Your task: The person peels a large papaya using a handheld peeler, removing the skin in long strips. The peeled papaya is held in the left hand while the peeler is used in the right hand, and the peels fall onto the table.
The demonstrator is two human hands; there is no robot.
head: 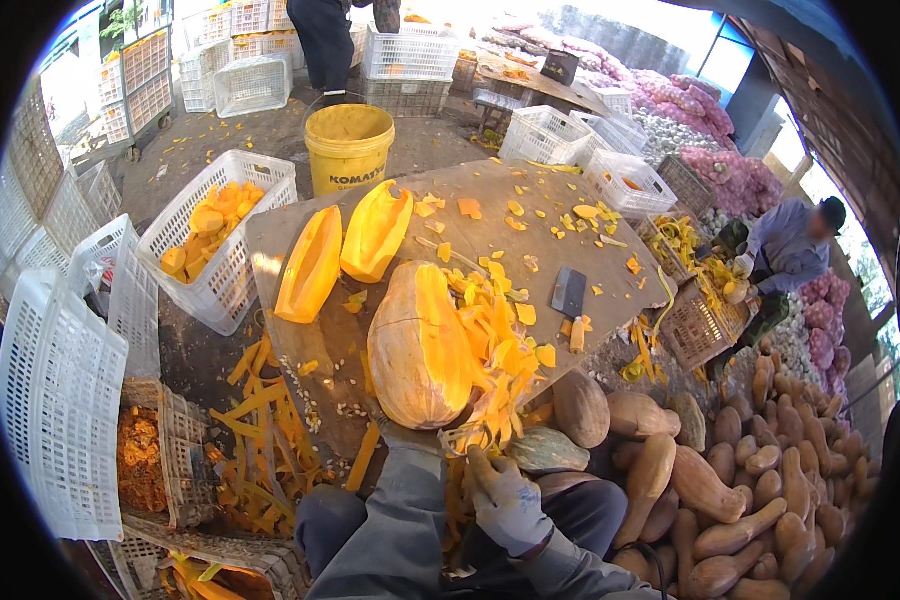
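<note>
A large tan pumpkin rests on the board in front of me, with a broad peeled orange strip down its right side. My left hand holds its near end; the fingers are mostly hidden beneath it. In a pale, stained glove, my right hand grips a peeler, partly covered by peelings, at the pumpkin's lower right. A heap of orange peelings lies along that side. Beyond, two peeled, hollowed pumpkin halves lie side by side. A cleaver with a wooden handle is flat on the right.
The board carries scattered scraps. Left stands a white crate of orange pieces; a yellow bucket is beyond. Whole pumpkins pile up at right. One person sits at right; another person stands at the back.
</note>
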